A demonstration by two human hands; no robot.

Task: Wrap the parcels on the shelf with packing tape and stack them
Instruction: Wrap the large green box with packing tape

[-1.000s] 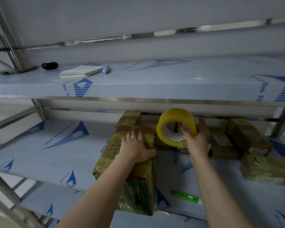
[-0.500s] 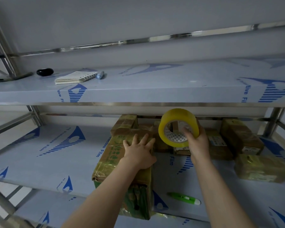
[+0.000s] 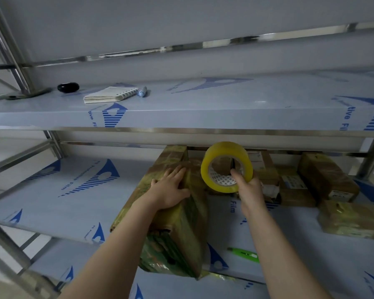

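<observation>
My left hand (image 3: 170,192), bare, my right hand (image 3: 249,190), bare as well, both forearms uncovered all the way down to the lower edge of view, slender wrists

The middle shelf (image 3: 58,203), covered in blue-printed film, carried a large taped parcel (image 3: 181,229) under the left hand (image 3: 171,190), smaller parcels (image 3: 324,178) behind and right of the right hand (image 3: 249,192), and a green cutter (image 3: 244,254) nearer than it. Above both hands, the upper shelf (image 3: 203,108) held a notebook (image 3: 109,94), a pen (image 3: 142,91) and a black object (image 3: 68,87).
</observation>
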